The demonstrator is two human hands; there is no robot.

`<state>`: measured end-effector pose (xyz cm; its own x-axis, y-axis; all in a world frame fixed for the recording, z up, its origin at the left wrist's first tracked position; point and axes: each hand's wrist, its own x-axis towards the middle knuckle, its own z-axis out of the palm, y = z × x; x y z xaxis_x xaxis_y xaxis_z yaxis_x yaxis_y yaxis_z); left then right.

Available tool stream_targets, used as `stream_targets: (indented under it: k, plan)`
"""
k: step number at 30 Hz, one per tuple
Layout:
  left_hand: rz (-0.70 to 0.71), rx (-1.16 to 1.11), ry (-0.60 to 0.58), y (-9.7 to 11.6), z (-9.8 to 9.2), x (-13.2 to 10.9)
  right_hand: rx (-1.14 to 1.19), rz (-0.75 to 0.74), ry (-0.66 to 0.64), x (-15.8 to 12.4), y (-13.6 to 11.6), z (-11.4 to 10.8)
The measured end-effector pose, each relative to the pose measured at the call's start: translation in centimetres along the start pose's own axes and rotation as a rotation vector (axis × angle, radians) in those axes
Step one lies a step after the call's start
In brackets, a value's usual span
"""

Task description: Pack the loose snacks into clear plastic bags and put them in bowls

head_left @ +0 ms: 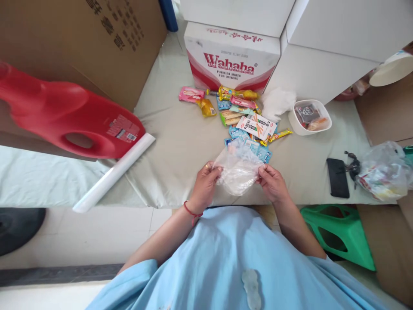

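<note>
A clear plastic bag (239, 174) is stretched between my two hands near the table's front edge. My left hand (207, 178) pinches its left side between thumb and fingers, and my right hand (271, 181) pinches the right side. The bag looks thin and crumpled, with nothing plainly visible inside. Just beyond it lies a pile of wrapped snacks: blue packets (263, 151), a white packet with stick pictures (256, 125), pink packets (191, 94) and yellow ones (206, 107).
Behind the snacks stands a Wahaha carton (232, 60). A white tub (327, 122), a black phone (337, 177) and a filled plastic bag (385, 172) are to the right. A red jug (80, 116) and a white roll (114, 174) lie left; a green stool (342, 241) stands below.
</note>
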<state>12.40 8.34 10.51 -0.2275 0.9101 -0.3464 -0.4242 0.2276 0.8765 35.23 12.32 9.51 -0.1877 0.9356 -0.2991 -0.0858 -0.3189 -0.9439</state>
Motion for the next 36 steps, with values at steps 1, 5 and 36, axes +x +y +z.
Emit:
stream_targets:
  k: [1,5,36]
  plan:
    - [-0.038,-0.041,0.013,0.0,-0.2,0.1,0.017,0.014,-0.002,0.0,0.2,-0.1]
    - [-0.148,-0.205,0.015,0.3,-1.1,0.5,-0.094,0.01,-0.007,0.2,0.7,-1.0]
    - [-0.028,0.042,0.289,-0.5,-8.4,0.6,0.17,-0.063,0.097,0.0,-0.1,0.2]
